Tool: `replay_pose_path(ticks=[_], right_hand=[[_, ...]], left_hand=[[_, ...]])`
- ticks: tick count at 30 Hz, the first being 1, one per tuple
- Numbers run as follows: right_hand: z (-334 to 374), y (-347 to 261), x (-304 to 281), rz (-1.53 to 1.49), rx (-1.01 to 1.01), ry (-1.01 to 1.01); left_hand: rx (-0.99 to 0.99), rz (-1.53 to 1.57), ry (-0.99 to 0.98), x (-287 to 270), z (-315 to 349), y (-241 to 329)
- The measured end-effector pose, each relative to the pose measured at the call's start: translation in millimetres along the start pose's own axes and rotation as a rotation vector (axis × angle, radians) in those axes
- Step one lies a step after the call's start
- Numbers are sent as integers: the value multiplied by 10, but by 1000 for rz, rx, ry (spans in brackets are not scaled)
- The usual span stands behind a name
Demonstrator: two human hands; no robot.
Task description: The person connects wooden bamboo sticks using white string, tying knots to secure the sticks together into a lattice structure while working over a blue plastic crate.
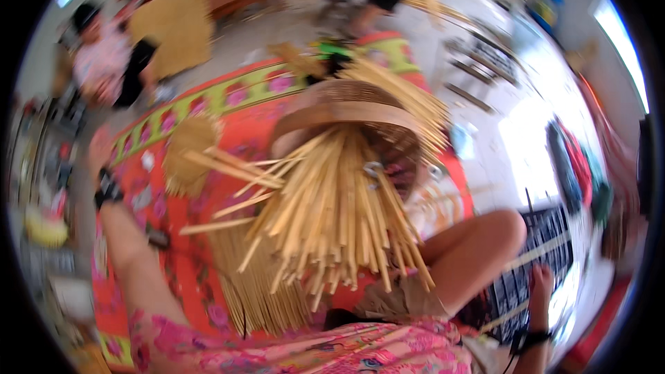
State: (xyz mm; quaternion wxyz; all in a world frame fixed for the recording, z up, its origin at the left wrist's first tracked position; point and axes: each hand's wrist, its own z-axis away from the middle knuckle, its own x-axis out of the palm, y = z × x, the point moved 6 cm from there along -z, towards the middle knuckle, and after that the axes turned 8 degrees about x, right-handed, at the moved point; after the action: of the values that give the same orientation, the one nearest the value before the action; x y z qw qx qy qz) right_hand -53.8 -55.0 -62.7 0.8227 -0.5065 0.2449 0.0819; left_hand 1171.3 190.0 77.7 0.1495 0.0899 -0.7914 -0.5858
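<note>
A woven bamboo basket (294,127) lies tipped over in front of me, its mouth facing my lap. From it spills a thick bundle of thin bamboo sticks (332,215). My left hand (100,147), with a black band on its wrist, is stretched out at the far left, apart from the basket. Motion smears its fingers. Low on the right, my right hand (542,280) is raised beside a black slatted panel (537,235). Its fingers look curled but blur hides them, and nothing held can be made out. Neither hand touches the sticks.
The red floral mat (149,166) carries a round woven piece (190,156) and flat strips (256,284). More strips (402,97) lie behind the basket. Another person (104,62) sits at the far left. My bent knee (502,232) is right of the sticks.
</note>
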Motion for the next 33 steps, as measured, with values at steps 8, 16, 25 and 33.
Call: replay_pose_path(ticks=[8, 16, 25, 33], right_hand=[[233, -49, -477, -198, 20, 172], [469, 154, -666, -503, -40, 92], [606, 195, -1122, -620, -35, -34], [533, 342, -1560, -758, -53, -69]], left_hand=[[150, 106, 584, 2224, -1017, 541], [244, -43, -415, 6075, -1096, 1322], [-112, -178, -1043, 10044, 651, -111], [-452, 261, -1483, 11917, 1937, -1373]])
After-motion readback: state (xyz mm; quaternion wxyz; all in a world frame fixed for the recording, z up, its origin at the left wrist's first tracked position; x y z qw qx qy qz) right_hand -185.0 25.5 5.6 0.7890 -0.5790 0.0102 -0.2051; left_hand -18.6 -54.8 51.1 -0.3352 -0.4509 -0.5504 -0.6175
